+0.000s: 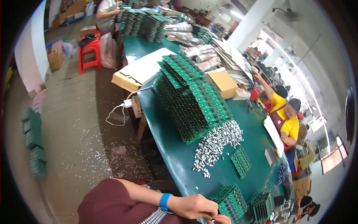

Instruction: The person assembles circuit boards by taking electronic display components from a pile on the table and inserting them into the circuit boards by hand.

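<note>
My left hand, with a blue band at its wrist, is at the lower edge with its fingers pinched together. Its fingertips meet those of my right hand, which is mostly cut off by the edge. A tiny dark and pale piece shows between them, too small to name. Just beyond the hands stand stacks of green circuit boards. A single board panel lies flat farther off, beside a heap of small silver-white parts.
A tall stack of green board panels rises on the green table. Behind it are a cardboard box and flat packs. A co-worker in yellow sits across. Left are a red stool, a white cable and scattered bits on the floor.
</note>
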Demonstrator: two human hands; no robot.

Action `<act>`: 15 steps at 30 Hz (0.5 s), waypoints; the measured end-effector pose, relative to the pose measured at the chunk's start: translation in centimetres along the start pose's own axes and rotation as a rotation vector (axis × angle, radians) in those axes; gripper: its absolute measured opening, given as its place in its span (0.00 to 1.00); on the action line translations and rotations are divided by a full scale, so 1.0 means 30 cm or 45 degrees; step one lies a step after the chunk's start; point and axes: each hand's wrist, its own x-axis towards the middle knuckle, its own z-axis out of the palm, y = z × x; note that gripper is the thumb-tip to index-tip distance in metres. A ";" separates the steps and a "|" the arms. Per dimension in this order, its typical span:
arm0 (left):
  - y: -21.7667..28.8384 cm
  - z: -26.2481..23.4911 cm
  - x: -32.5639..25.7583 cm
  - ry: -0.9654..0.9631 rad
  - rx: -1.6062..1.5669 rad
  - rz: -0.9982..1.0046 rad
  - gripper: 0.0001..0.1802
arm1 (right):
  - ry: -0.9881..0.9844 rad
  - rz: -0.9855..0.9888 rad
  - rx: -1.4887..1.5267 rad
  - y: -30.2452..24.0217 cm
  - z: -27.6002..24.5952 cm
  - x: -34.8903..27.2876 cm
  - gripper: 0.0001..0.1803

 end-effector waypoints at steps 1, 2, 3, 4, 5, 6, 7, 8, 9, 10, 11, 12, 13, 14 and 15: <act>0.007 0.007 0.005 -0.006 -0.036 -0.007 0.06 | -0.013 -0.009 0.024 0.006 -0.008 -0.008 0.07; 0.010 0.011 0.010 -0.002 -0.014 -0.014 0.06 | -0.014 0.041 0.049 0.012 -0.015 -0.017 0.08; 0.012 0.015 0.016 0.001 0.036 0.016 0.06 | -0.013 0.092 0.072 0.015 -0.021 -0.022 0.08; 0.015 0.020 0.017 0.004 0.081 0.044 0.06 | -0.017 0.093 0.087 0.011 -0.026 -0.022 0.08; 0.018 0.027 0.019 0.003 0.091 0.034 0.06 | -0.048 0.082 0.062 0.005 -0.035 -0.019 0.09; 0.020 0.035 0.021 0.008 0.133 0.055 0.06 | -0.077 0.072 0.036 0.005 -0.045 -0.018 0.09; 0.021 0.039 0.024 0.004 0.171 0.077 0.07 | -0.104 0.023 -0.024 0.011 -0.054 -0.021 0.10; 0.020 0.043 0.028 -0.008 0.174 0.068 0.07 | -0.094 0.028 -0.014 0.015 -0.057 -0.025 0.10; 0.018 0.045 0.033 -0.020 0.182 0.089 0.07 | -0.066 0.051 0.031 0.019 -0.057 -0.030 0.09; 0.016 0.055 0.039 -0.025 0.188 0.109 0.07 | -0.046 0.076 0.073 0.022 -0.066 -0.036 0.08; 0.014 0.066 0.045 -0.024 0.218 0.146 0.08 | -0.010 0.071 0.119 0.024 -0.070 -0.041 0.08; 0.021 0.079 0.046 -0.028 0.220 0.136 0.08 | -0.008 0.078 0.127 0.021 -0.076 -0.051 0.08; 0.024 0.089 0.056 -0.045 0.202 0.098 0.08 | 0.022 0.092 0.158 0.023 -0.082 -0.055 0.07; 0.026 0.098 0.065 -0.062 0.185 0.060 0.08 | 0.052 0.106 0.191 0.027 -0.091 -0.059 0.07; 0.028 0.103 0.073 -0.071 0.194 0.052 0.08 | 0.055 0.136 0.203 0.030 -0.108 -0.064 0.07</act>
